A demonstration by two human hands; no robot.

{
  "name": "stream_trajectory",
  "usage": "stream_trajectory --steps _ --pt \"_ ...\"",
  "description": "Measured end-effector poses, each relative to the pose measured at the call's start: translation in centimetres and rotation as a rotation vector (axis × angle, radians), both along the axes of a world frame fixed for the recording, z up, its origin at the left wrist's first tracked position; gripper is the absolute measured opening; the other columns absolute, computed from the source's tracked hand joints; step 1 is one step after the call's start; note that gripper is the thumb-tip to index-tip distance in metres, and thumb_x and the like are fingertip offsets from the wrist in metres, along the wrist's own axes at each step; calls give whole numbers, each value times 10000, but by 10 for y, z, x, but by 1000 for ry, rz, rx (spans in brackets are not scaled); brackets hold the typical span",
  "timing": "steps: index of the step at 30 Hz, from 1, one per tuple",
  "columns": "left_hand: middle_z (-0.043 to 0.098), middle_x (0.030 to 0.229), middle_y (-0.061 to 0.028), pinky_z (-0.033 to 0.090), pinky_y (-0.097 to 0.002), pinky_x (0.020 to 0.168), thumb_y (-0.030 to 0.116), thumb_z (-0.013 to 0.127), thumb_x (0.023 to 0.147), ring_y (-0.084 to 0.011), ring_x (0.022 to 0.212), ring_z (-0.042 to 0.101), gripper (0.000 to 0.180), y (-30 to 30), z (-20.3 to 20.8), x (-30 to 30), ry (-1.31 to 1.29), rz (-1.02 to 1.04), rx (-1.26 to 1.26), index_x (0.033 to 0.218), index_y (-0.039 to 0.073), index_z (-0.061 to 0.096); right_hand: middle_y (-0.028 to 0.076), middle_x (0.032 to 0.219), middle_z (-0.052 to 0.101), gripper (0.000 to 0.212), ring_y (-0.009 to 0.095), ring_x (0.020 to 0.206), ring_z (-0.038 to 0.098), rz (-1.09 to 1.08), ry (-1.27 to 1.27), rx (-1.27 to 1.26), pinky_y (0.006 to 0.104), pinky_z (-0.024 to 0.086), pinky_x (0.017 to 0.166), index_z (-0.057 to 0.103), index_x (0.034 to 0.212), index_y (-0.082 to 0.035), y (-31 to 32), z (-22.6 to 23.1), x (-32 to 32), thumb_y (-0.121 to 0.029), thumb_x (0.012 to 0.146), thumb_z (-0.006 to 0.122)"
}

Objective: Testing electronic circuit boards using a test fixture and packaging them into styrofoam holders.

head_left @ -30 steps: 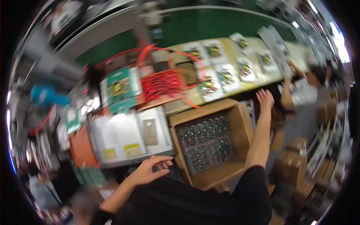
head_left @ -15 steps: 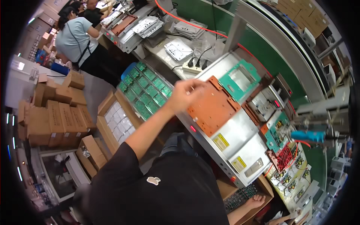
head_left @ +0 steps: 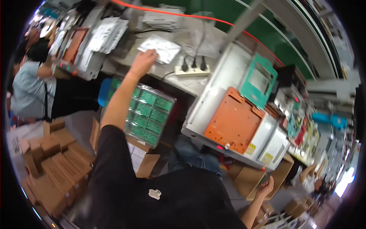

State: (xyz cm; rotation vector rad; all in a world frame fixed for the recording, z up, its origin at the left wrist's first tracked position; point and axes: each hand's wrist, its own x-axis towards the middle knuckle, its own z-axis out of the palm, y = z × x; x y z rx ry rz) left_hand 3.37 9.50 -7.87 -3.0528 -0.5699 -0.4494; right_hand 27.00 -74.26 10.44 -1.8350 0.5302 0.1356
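My left hand point(head_left: 144, 62) reaches forward to a flat white panel point(head_left: 162, 48) on the grey bench, its fingers bunched at the panel's near left edge. Blur hides how firmly they hold it. At lower right, my right hand point(head_left: 267, 187) hangs over an open cardboard box, fingers curled and nothing visible in them. An orange fixture plate point(head_left: 234, 120) with holes and pegs lies on the pale machine to the right. Behind it stands a green frame point(head_left: 259, 81) with a rectangular opening.
A clear tray of green circuit boards point(head_left: 146, 114) lies below my left forearm. The power strip point(head_left: 192, 70) with black plugs sits beside the panel. Stacked white panels point(head_left: 108, 34), cardboard boxes point(head_left: 57, 168) and a person in light blue point(head_left: 32, 89) are at left.
My view has turned left. My left hand has gone from over the orange fixture plate to the white panel on the bench. My right hand remains low at the right, fingers curled.
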Motion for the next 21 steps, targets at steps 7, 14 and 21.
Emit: stream_trajectory --steps 7,14,21 --pt "699 1027 -103 528 -383 735 -33 691 680 -277 877 660 365 -79 183 1 -577 -84 -143 1037 41 688 -63 635 432 191 51 516 368 -148 13 92 219 288 463 678 1096 -77 27 -35 -44 -205 984 591" --pt "668 1100 -83 517 -376 708 22 651 704 -234 877 639 403 -268 197 48 -187 -627 -342 1106 31 675 -38 664 440 186 75 533 384 -207 -38 271 231 316 479 644 1131 -55 65 -87 -66 -144 994 553" --pt "534 1418 -148 463 -437 949 -13 754 661 -367 1141 555 690 -211 158 59 144 -723 -510 1318 56 557 -52 642 432 164 49 524 388 -300 -173 316 213 308 457 674 1089 -49 66 -99 -88 -139 992 577"
